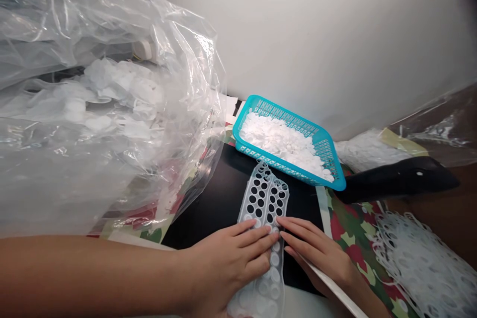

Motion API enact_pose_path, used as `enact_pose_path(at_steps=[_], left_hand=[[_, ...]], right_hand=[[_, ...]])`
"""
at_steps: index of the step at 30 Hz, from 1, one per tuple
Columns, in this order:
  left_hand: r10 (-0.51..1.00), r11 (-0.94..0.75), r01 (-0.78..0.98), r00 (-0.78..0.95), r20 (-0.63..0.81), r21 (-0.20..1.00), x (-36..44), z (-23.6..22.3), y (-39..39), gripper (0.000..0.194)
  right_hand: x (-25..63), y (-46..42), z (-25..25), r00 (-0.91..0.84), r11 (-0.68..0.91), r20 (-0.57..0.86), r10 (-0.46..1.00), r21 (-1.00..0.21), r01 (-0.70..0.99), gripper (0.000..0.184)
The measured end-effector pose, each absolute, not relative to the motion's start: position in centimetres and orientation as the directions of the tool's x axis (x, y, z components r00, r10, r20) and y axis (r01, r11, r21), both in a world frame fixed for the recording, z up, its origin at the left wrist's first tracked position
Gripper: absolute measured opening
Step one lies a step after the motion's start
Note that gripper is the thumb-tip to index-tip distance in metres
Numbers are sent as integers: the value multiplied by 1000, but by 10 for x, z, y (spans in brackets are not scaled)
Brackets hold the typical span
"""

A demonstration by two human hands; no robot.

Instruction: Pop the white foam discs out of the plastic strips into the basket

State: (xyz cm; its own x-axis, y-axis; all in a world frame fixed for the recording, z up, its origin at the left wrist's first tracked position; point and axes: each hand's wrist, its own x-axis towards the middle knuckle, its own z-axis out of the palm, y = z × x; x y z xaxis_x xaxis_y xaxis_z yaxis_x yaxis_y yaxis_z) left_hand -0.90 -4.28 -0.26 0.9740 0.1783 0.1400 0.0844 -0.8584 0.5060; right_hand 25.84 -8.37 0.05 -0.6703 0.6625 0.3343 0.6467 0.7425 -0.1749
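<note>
A translucent plastic sheet with rows of round cut-outs lies on a black board. Bare holes show at its far end, while pale round discs fill the part nearer me. My left hand rests flat across the sheet, fingers stretched to the right. From the other side, my right hand touches the sheet's right edge with its fingertips, the fingers close together. A flat white strip runs through the right hand, between the upper fingers and the lower part; its far end is hidden. The right thumb cannot be clearly made out.
Beyond the sheet stands a turquoise basket heaped with small white pieces. A large clear bag with translucent pieces fills the left. At right are a black handle-like object, a pile of perforated scraps and a camouflage-patterned cloth.
</note>
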Motion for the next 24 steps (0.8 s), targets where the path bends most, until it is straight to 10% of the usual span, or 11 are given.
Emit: enact_pose_path(at_steps=[24], left_hand=[[164,-885,78,975,151,460,-8,-2,-44,62]], right_hand=[[247,-74,-2,-340,559,643,687,-169,812,36]])
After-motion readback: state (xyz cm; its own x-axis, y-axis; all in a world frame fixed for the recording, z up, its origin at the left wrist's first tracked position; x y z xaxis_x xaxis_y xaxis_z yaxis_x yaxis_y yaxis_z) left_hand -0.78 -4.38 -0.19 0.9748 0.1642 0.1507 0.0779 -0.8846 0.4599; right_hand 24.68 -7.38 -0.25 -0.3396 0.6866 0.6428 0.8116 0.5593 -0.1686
